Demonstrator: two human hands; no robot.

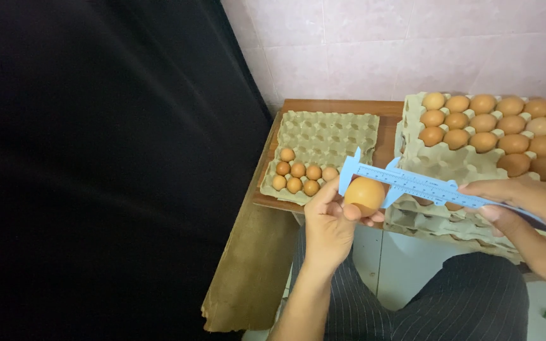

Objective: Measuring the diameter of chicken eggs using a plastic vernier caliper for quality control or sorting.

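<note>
A single head-worn camera looks down and forward over the person's lap at close range. It faces a wooden table point(330, 107) set against a tiled wall point(412, 44). Both hands sit near the lens, low in the frame. A dark curtain point(96, 158) fills the left half.

Both forearms are bare, with no sleeve reaching into view on either side. The left hand point(331, 222) wears no glove, ring, watch or bracelet that shows, and its nails are short and plain. The right hand point(526, 205) is likewise ungloved and carries no visible jewellery, with short unpainted nails. Lower down, the legs are covered by dark charcoal trousers of thin woven cloth with fine pale pinstripes point(462, 303), which lie loose with soft folds over both thighs.
</note>
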